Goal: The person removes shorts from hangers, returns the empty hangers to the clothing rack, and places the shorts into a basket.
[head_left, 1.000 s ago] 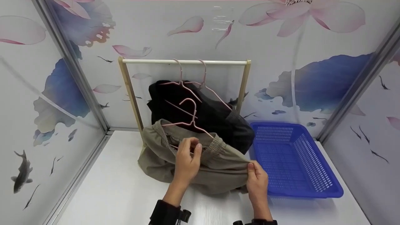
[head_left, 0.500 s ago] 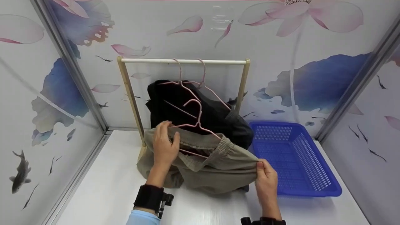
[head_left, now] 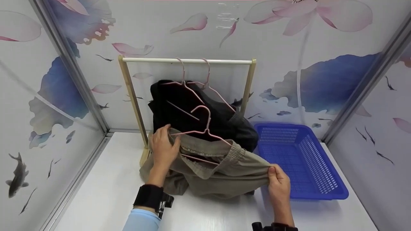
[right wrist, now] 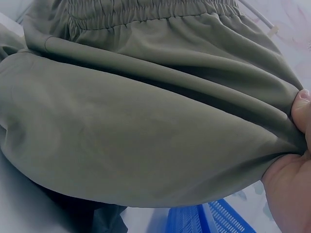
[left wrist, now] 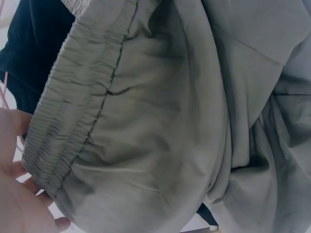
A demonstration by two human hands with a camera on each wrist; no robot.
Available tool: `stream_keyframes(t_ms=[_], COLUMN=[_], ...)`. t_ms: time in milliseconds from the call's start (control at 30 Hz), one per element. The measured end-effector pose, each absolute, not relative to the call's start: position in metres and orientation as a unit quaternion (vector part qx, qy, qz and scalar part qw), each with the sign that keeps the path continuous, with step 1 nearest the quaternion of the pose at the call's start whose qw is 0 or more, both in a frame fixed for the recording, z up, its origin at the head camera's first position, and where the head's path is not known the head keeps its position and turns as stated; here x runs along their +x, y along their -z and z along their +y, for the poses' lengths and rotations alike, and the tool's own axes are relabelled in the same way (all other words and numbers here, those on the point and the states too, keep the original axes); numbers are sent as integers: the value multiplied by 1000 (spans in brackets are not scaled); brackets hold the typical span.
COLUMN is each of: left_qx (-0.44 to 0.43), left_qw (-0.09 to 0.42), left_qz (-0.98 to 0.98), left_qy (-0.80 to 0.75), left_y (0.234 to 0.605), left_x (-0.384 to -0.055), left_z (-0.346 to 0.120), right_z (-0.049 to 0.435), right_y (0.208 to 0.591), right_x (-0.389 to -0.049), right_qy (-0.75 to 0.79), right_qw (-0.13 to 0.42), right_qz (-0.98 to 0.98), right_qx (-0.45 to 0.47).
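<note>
Olive garment [head_left: 221,184] with a gathered waistband [head_left: 237,153]: the left hand's [head_left: 163,150] grip appeared to hold the band's left end between thumb and fingers, while the right hand [head_left: 279,184] pinched cloth at the opposite side, pulling it taut. The left hand had just moved from in front of the waist opening to its edge; the opening showed wider, suggesting the band was being settled around the pink hanger [head_left: 206,131] inside, its hook still off the rail [head_left: 144,60]. The garment was over the tabletop [head_left: 96,179], before hanging dark clothes [head_left: 173,96], left of a blue basket [head_left: 317,163].
</note>
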State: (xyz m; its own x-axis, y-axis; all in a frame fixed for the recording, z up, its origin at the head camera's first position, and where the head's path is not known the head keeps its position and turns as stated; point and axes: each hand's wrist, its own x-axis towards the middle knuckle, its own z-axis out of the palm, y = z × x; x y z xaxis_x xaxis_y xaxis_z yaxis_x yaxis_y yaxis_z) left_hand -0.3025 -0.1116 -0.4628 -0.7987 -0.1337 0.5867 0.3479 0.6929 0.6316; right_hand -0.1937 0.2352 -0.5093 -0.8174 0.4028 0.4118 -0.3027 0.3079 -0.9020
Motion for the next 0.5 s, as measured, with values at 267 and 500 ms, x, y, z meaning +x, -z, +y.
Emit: stream_keyframes(t_ms=[267, 500], left_qx=[-59, -64], left_qw=[328, 333], left_qz=[-869, -856], left_qy=[365, 390], left_y=[459, 454], left_x=[-301, -295], left_z=[-110, -111], right_z=[242, 244], right_y=[515, 511], right_x=[-194, -193], right_qy=[-607, -597], right_qw=[259, 213], right_qz=[-749, -769], right_qx=[-58, -87])
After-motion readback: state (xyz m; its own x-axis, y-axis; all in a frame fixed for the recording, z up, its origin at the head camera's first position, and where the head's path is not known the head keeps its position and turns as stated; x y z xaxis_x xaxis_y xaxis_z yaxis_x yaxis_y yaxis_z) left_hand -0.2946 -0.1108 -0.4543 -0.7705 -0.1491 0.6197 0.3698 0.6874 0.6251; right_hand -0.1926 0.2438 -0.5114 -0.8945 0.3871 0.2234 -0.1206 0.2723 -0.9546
